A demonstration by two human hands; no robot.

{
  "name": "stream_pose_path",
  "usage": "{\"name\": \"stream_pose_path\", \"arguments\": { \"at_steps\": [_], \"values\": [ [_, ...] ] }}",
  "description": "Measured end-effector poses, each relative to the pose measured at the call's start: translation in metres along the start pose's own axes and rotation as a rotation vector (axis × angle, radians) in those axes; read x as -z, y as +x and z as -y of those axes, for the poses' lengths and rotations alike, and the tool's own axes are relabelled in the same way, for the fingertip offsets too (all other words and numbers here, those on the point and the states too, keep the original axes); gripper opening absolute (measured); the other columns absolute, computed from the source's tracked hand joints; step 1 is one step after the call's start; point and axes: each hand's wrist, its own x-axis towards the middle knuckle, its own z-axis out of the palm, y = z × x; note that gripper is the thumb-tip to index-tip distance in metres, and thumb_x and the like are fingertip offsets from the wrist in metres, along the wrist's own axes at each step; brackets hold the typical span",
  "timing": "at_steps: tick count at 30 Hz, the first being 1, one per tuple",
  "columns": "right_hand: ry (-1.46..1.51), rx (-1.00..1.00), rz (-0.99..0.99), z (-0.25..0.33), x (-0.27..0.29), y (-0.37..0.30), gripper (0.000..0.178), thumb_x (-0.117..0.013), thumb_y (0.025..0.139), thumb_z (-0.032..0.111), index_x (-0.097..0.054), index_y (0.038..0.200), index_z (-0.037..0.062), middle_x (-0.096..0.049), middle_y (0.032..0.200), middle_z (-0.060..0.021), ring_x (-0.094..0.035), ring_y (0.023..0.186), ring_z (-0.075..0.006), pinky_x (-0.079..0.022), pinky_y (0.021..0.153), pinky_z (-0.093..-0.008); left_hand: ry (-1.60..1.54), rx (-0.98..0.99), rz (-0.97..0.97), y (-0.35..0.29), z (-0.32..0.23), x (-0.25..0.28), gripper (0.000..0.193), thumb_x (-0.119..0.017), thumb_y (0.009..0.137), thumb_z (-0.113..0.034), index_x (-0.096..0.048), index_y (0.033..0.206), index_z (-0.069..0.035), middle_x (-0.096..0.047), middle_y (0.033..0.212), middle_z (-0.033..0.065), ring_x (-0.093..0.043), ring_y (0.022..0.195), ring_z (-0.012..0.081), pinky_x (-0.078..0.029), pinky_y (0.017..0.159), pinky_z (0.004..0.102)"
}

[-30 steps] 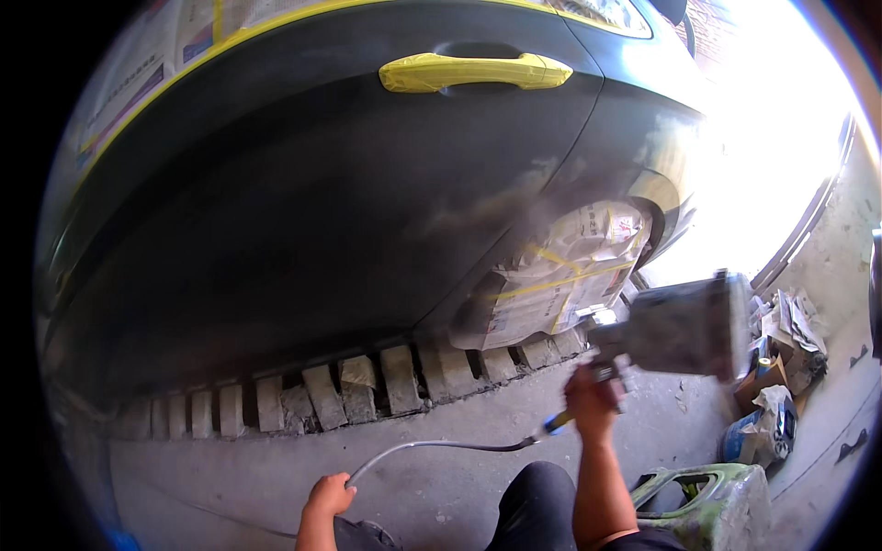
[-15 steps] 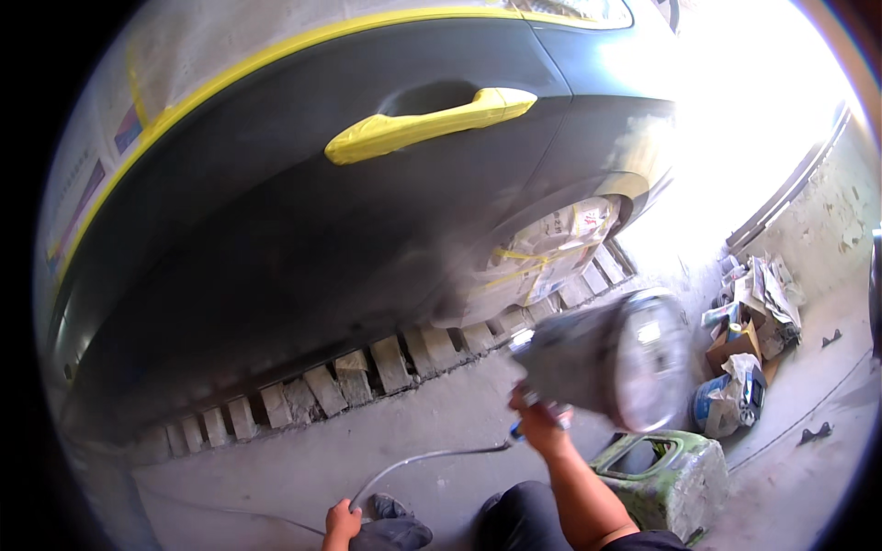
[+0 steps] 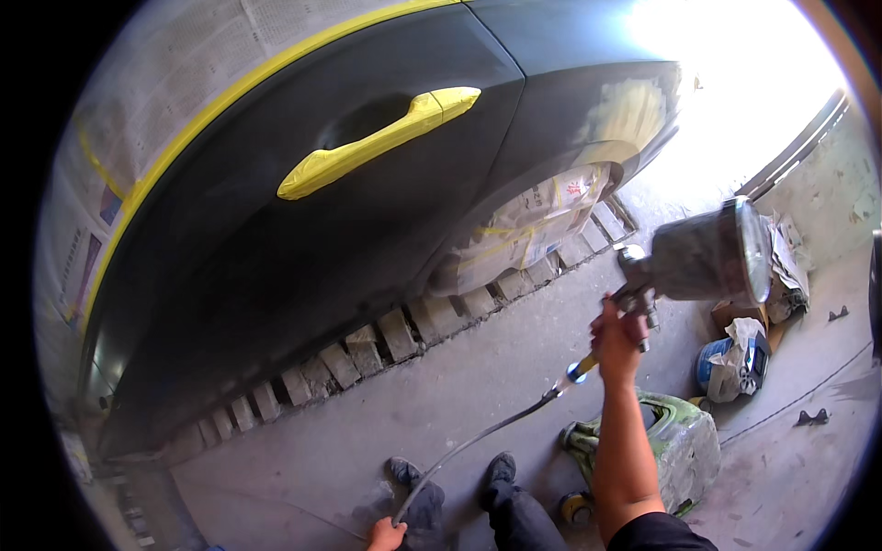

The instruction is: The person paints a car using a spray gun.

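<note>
My right hand (image 3: 617, 338) is wrapped round the handle of a spray gun (image 3: 636, 286), whose large grey cup (image 3: 703, 253) tips over to the right. A grey air hose (image 3: 487, 430) runs from the fitting below the grip down to my left hand (image 3: 387, 534), which is closed on it at the lower edge. Ahead of the gun, to the left, stands a dark car door (image 3: 367, 239) with its handle (image 3: 377, 145) wrapped in yellow tape. The gun is apart from the car's surface.
Paper covers the wheel (image 3: 528, 225) and the car's upper part. A slatted floor channel (image 3: 395, 332) runs beneath the car. Beside my right arm is a green, paint-stained stool (image 3: 684, 450). A blue bucket (image 3: 721, 367) and cardboard lie at the right near the wall.
The spray gun and my right hand have moved right and up, away from the door. My left hand has shifted slightly right, still on the hose. The view has shifted too.
</note>
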Motion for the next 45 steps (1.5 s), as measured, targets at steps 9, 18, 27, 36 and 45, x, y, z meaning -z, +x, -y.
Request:
{"name": "stream_pose_path", "arguments": {
  "at_steps": [9, 18, 27, 36, 45],
  "values": [
    [0.136, 0.108, 0.118, -0.029, -0.025, -0.036, 0.014, -0.058, 0.088, 0.014, -0.052, 0.077, 0.0089, -0.053, 0.056, -0.0011, -0.052, 0.049, -0.0105, -0.04, 0.043, -0.0271, -0.002, 0.066, 0.024, -0.061, 0.013, -0.047, 0.054, -0.058, 0.081, -0.047, -0.061, 0.107, 0.0, -0.061, 0.107, 0.0237, -0.057, 0.103, 0.0381, -0.044, 0.089, 0.044],
    [-0.161, 0.457, 0.974, -0.076, -0.073, -0.198, 0.014, -0.057, 0.083, 0.005, -0.057, 0.097, 0.0051, -0.058, 0.075, -0.0033, -0.056, 0.065, -0.0141, -0.045, 0.058, -0.0288, 0.076, 0.09, 0.125, -0.054, 0.093, -0.092, 0.043, -0.054, 0.084, -0.04, -0.06, 0.105, -0.003, -0.061, 0.108, 0.0206, -0.056, 0.105, 0.0363, -0.045, 0.089, 0.0436],
    [0.086, 0.292, 0.081, -0.084, -0.098, -0.174, 0.029, -0.057, 0.088, 0.009, -0.055, 0.118, 0.0069, -0.056, 0.08, 0.001, -0.051, 0.067, -0.0063, -0.042, 0.06, -0.0211, -0.161, -0.088, -0.006, -0.039, 0.114, -0.052, 0.044, -0.049, 0.085, -0.043, -0.057, 0.103, -0.003, -0.061, 0.104, 0.0229, -0.057, 0.1, 0.0398, -0.046, 0.086, 0.0473],
    [-0.123, 0.472, 0.442, -0.137, -0.221, -0.367, 0.024, -0.058, 0.084, 0.007, -0.053, 0.107, 0.0041, -0.055, 0.084, -0.005, -0.052, 0.074, -0.0147, -0.044, 0.064, -0.0268, -0.203, 0.064, 0.074, -0.065, 0.24, -0.034, 0.039, -0.052, 0.084, -0.037, -0.056, 0.101, -0.003, -0.063, 0.099, 0.0237, -0.058, 0.096, 0.0413, -0.046, 0.084, 0.0486],
    [-0.061, 0.428, 1.232, -0.13, -0.343, -0.583, 0.057, -0.059, 0.064, -0.002, -0.045, 0.119, 0.0047, -0.05, 0.105, -0.0192, -0.053, 0.094, -0.0396, -0.046, 0.081, -0.041, -0.358, 0.229, 0.08, -0.068, 0.377, -0.098, 0.038, -0.056, 0.08, -0.035, -0.057, 0.098, -0.002, -0.062, 0.097, 0.0253, -0.059, 0.095, 0.0414, -0.047, 0.082, 0.0475]
  ]
}}
